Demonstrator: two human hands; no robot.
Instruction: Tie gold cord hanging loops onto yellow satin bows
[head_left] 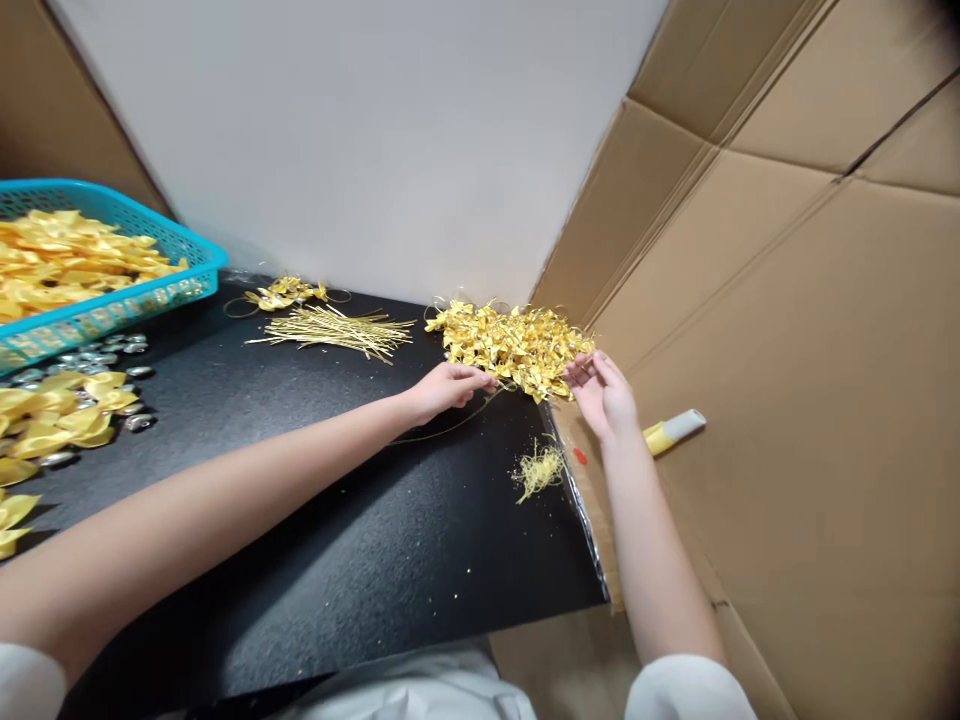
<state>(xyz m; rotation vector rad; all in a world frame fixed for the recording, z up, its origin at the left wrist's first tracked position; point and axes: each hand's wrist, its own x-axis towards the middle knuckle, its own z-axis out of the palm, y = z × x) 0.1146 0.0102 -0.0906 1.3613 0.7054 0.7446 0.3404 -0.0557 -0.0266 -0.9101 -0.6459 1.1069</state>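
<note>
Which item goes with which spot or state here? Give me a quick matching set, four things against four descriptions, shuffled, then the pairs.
1. basket
2. gold strips
3. tangle of shreds
4. left hand

A. near the right edge of the black tabletop
B. at the near side of the gold heap
C. blue, holding yellow ribbon pieces
D. lying in a loose bundle

Pairs: 1-C, 2-D, 3-A, 4-B.

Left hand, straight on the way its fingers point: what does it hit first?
Likely the pile of small yellow bows, at its near edge just beyond the left hand; depth is unclear from one view.
</note>
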